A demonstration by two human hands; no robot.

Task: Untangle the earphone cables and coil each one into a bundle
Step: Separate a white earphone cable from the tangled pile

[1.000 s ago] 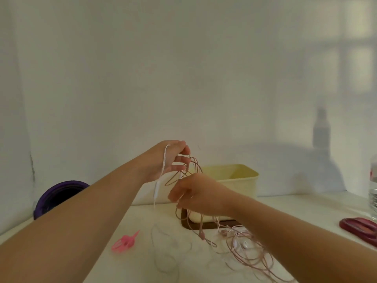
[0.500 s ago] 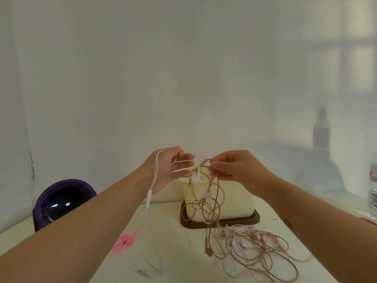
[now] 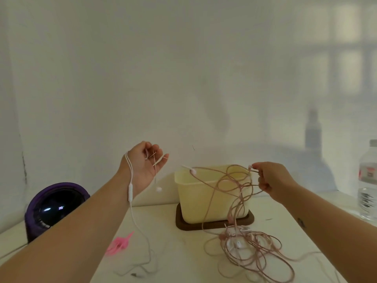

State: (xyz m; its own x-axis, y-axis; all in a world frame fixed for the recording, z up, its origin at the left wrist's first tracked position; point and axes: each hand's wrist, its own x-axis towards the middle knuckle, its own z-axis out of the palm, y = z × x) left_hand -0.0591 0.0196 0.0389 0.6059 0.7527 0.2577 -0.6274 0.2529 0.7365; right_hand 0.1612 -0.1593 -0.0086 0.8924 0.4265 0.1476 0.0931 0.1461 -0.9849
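Two groups of earphone wiring were at different stages. One thin white earphone cable [image 3: 133, 217] appeared free of the rest. It ran over the wrist of the raised left hand [image 3: 142, 168], whose fingers were bent loosely round its upper strands. One earbud dangled below the palm, and the lower length trailed down to the white table top [image 3: 173, 260] at about 7 o'clock. The right hand [image 3: 271, 180], at 3 o'clock from the left and well apart from it, pinched a loop of the rose-pink earphone cables [image 3: 251, 248] between thumb and curled fingers. From that pinch several loops hung in front of the pale yellow rectangular plastic tub [image 3: 195, 201]. This tub stood at 12 o'clock on a dark brown flat tray [image 3: 183, 225]. Most of the pink mass lay heaped on the table at 5 o'clock with its loops crossing one another, and how many cables it held could not be told. As a judgement, the task was at an early stage: the white cable seemed separated, but nothing had been coiled into a bundle and the pink tangle was yet to be worked apart. A pink plastic clip [image 3: 118, 245] lay at 7 o'clock, a purple round-fronted device [image 3: 55, 205] stood at 9 o'clock, and a clear plastic water bottle [image 3: 368, 180] stood at 3 o'clock.
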